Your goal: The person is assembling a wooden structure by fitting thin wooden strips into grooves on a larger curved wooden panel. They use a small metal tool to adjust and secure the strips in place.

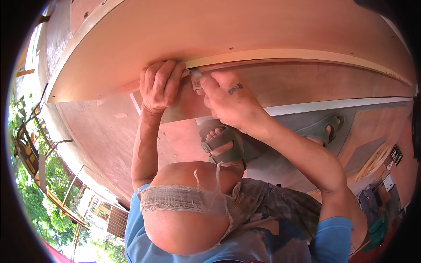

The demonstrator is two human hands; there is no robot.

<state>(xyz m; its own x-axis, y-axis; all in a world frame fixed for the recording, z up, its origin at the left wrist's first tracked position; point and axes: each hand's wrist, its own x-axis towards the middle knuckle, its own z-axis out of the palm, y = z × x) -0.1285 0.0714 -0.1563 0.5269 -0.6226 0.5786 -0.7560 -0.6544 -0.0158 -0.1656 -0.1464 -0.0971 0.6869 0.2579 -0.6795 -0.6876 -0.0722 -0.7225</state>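
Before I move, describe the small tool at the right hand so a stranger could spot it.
Start at the big board across the top and follow the pale strip along its lower edge leftward. The tool is between the left hand and right hand, its grey end setting it apart from the pale strip.

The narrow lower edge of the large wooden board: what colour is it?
The lower edge is pale yellow, best seen in the head view.

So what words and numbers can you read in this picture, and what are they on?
Right hand: short dark lettering on its back; I won't copy it out.
Black and yellow thing, far right: marks too small to read.
White thing below it: too small to tell.
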